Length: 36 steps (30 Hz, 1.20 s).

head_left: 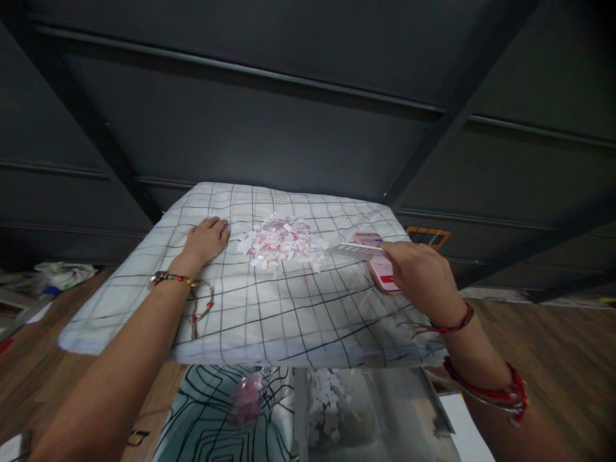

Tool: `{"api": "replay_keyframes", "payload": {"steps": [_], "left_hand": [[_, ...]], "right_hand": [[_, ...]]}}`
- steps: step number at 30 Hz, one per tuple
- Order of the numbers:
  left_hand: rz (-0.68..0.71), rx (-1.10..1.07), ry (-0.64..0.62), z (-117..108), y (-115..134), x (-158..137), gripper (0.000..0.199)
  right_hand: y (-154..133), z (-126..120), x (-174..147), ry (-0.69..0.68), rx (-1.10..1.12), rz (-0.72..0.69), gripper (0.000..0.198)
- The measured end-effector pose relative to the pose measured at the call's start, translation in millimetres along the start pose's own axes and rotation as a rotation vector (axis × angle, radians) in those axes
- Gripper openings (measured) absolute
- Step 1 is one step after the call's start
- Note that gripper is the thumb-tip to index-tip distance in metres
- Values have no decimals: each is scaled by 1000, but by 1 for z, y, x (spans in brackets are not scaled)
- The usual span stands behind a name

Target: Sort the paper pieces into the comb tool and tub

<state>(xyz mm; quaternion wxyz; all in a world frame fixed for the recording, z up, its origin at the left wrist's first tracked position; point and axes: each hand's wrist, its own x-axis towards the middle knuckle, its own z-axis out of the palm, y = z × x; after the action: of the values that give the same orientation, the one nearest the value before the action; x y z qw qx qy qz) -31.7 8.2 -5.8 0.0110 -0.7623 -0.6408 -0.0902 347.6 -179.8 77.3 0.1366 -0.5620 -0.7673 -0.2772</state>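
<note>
My left hand [206,240] lies flat on the checked cloth [269,301], fingers stretched out, just left of a heap of small white and pink paper scraps [283,240]. In my right hand [419,273] is a thin, flat white piece with a row of slot-like marks [351,249], pinched at its right end. Its far tip reaches the right edge of the heap; whether it touches the scraps I cannot tell. Partly under that piece and my right hand, a phone in a pink case [384,273] rests on the cloth, its screen lit.
Dark panels [269,122] stand behind the table. Below its front edge are a grey tray [380,410] with white scraps [327,391], and a teal patterned cloth [202,417] bearing a clear bag of pink material [247,399]. An orange-framed object [436,237] sits behind my right hand.
</note>
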Motion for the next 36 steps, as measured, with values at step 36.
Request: {"api": "replay_keyframes", "payload": {"steps": [36], "left_hand": [[12, -26, 23, 1, 0, 1, 49]], "right_hand": [[-7, -9, -10, 87, -2, -180, 32]]}}
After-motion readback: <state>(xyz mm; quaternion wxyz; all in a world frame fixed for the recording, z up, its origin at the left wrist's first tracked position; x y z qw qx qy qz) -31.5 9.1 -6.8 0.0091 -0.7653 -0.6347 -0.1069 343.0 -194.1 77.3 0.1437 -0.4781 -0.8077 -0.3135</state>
